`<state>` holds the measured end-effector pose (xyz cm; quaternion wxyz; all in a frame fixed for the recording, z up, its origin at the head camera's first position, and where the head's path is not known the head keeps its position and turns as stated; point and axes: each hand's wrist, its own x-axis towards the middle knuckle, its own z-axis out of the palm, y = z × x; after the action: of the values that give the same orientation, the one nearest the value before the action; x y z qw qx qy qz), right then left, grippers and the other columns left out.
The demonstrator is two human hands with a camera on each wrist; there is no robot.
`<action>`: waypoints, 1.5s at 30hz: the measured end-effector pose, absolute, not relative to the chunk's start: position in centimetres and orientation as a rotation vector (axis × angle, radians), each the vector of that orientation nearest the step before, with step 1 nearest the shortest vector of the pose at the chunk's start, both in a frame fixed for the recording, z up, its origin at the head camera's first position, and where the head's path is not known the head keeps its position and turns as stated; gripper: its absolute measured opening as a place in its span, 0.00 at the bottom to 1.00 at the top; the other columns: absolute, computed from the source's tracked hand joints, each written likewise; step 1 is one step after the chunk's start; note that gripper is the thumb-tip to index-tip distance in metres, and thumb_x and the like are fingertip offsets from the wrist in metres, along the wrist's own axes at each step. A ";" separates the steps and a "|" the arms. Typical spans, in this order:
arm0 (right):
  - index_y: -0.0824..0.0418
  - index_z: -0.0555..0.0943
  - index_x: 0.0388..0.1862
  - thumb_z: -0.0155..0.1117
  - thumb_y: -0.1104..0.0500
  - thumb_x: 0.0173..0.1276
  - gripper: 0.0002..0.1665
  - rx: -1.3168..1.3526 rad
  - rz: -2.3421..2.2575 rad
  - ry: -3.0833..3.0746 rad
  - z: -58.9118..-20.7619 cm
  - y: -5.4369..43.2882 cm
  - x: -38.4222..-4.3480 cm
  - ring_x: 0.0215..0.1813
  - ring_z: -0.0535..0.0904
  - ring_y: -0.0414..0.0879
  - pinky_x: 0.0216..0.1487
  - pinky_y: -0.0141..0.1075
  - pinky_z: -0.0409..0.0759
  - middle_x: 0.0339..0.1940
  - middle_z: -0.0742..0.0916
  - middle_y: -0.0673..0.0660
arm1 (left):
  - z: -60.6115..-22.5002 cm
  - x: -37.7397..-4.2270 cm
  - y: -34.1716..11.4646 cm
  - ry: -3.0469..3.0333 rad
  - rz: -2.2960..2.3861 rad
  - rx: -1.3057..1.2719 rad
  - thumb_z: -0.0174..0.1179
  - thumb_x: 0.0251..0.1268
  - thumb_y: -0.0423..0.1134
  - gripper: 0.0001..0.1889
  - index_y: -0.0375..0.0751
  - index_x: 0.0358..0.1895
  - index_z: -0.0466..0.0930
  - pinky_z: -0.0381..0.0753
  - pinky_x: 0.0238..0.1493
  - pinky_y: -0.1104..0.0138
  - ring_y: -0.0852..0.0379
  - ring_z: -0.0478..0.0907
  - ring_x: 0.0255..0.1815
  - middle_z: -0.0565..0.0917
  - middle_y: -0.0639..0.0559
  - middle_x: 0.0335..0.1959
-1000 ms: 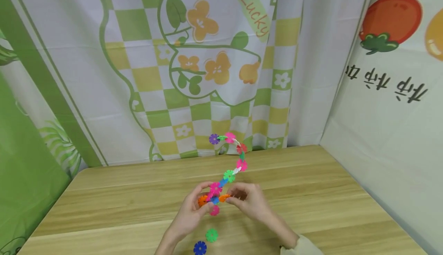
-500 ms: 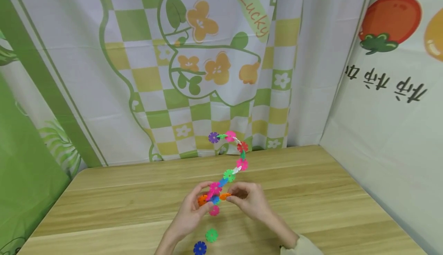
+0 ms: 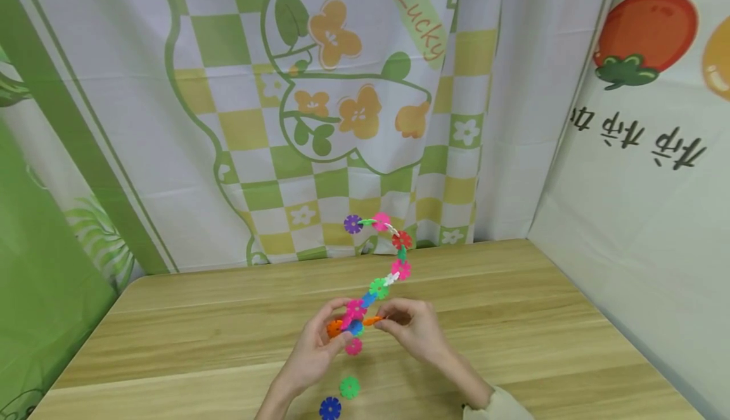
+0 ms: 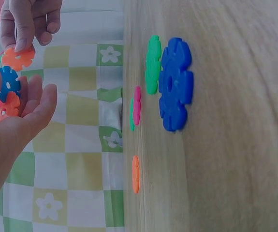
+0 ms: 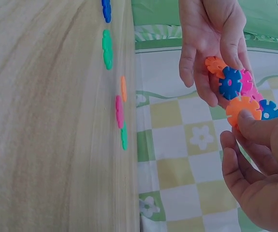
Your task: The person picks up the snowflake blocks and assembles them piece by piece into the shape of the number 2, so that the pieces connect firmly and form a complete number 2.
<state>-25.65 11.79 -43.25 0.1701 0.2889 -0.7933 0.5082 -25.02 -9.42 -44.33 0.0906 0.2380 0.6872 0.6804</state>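
Wooden table (image 3: pixel 513 331), checked curtain (image 3: pixel 245 128): a chain (image 3: pixel 379 289) of bright discs up in two hands

The curtain hangs behind the chain, the table spreads beneath it, and a printed red fruit (image 3: pixel 647 30) sits off to its upper right. And look at that curve! The chain climbs from the hands, bows right and swings back left to a purple disc (image 3: pixel 353 224) at its upper tip. At its lower end the left hand (image 3: pixel 313 347) has it gripped, thumb in front, fingers behind. Over on that end's right, the right hand (image 3: pixel 415 333) pinches an orange disc (image 5: pixel 242 110) between thumb and fingertips, right up against the chain's blue disc (image 5: pixel 230 83); whether the two are locked, I can't tell. Loose on the table, on the chain's near side, a navy disc (image 3: pixel 330 408) and a green disc (image 3: pixel 350 388) lie just beside each other. Beyond them, below the chain's lower end, a pink disc (image 5: pixel 120 111)!
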 end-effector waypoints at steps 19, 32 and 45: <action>0.71 0.82 0.27 0.69 0.78 0.51 0.07 0.846 1.451 -2.214 -42.4 11.0 -24.7 0.24 0.83 0.49 0.25 0.36 0.83 0.24 0.86 0.63 | -44.5 -25.0 -9.1 2.041 2.041 0.754 0.54 0.67 0.25 0.25 0.37 0.66 0.63 0.83 0.47 0.59 0.52 0.78 0.47 0.69 0.31 0.56; 0.74 0.81 0.27 0.69 0.79 0.51 0.06 0.784 1.505 -2.207 -41.7 10.7 -24.0 0.23 0.83 0.50 0.25 0.35 0.83 0.24 0.86 0.65 | -44.5 -24.9 -8.7 2.081 2.001 0.707 0.55 0.68 0.28 0.25 0.40 0.67 0.62 0.83 0.43 0.63 0.56 0.78 0.40 0.67 0.32 0.55; 0.68 0.83 0.30 0.71 0.70 0.55 0.04 0.697 1.642 -2.202 -43.9 10.9 -25.1 0.27 0.85 0.47 0.29 0.32 0.84 0.25 0.87 0.60 | -44.9 -24.9 -8.8 2.217 1.925 0.720 0.54 0.71 0.34 0.25 0.46 0.68 0.60 0.83 0.43 0.57 0.50 0.78 0.41 0.70 0.35 0.54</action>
<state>-25.06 10.88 -43.90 0.1535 0.2431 -0.7678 0.5725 -24.88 -8.80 -44.85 0.0590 0.2379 0.7320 0.6357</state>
